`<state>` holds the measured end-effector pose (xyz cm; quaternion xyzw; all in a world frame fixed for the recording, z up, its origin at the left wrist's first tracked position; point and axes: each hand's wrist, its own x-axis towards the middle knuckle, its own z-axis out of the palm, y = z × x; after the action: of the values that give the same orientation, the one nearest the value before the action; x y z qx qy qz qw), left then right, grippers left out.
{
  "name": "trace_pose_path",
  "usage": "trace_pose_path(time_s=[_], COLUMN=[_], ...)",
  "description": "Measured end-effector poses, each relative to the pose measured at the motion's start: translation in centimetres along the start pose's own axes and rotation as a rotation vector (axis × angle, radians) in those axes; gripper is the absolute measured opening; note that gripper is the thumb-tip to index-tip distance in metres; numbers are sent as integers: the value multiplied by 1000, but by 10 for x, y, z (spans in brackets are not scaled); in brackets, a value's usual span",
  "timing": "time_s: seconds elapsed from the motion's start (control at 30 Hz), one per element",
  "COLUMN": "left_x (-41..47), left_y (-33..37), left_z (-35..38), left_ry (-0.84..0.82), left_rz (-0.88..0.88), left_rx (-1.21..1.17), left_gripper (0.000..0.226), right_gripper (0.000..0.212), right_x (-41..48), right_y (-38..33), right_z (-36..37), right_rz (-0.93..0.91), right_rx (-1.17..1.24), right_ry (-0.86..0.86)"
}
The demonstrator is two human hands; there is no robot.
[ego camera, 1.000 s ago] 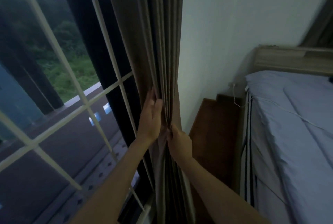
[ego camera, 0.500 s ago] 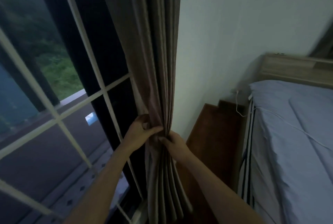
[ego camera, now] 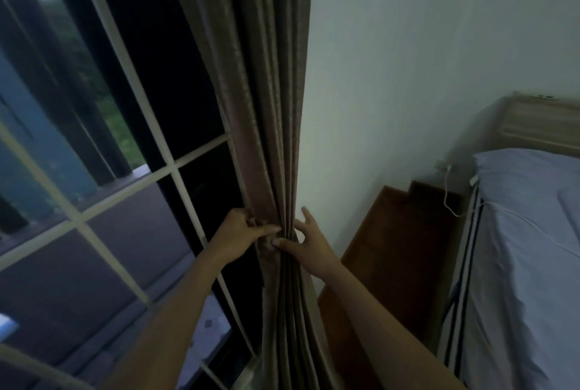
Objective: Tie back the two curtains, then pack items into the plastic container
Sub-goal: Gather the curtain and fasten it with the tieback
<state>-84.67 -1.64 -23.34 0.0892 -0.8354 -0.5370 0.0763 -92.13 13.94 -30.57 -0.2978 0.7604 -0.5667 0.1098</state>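
Note:
A brown pleated curtain (ego camera: pixel 266 107) hangs gathered into a narrow bunch at the right end of the window, against the white wall. My left hand (ego camera: pixel 238 232) grips the bunch from its left side, fingers closed into the folds. On the right side my right hand (ego camera: pixel 309 242) pinches the folds with thumb and one finger while the other fingers spread out toward the wall. No tie-back strap can be made out. The second curtain and the plastic container are out of view.
A window (ego camera: pixel 94 169) with a white lattice grille fills the left. A white wall (ego camera: pixel 408 75) stands right of the curtain. A bed (ego camera: pixel 533 248) with a pale sheet and wooden headboard is at right, a white cable (ego camera: pixel 447 195) beside it, wooden floor (ego camera: pixel 392 264) between.
Both hands have slid lower and squeezed the curtain into a tighter bunch. The right hand's fingers have opened out toward the wall. The view has swung slightly right.

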Motion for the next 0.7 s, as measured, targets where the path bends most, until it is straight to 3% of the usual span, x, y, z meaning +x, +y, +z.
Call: trace_pose_path(time_s=[0.13,0.27,0.43,0.57,0.7], left_x=[-7,-14,-13,-9,-8], left_y=[-6,-12,-12,-12,-15], left_z=[-1,7,9,12,22], left_ry=[61,251,191,263,429], left_rz=[-35,-76,-132,-148,-179], left_rx=[25,6,70,35,101], left_gripper=[39,62,42,50,72], right_gripper=[33,34,23,18,25], right_x=[3,7,9,6,4], right_y=[-7,-5,-1,-3,-3], right_z=[7,15,18,22,17], right_rz=[-2,30,20,38,237], right_rx=[124,159,189,263,599], right_ry=[-107,-161,-112,-57,-143])
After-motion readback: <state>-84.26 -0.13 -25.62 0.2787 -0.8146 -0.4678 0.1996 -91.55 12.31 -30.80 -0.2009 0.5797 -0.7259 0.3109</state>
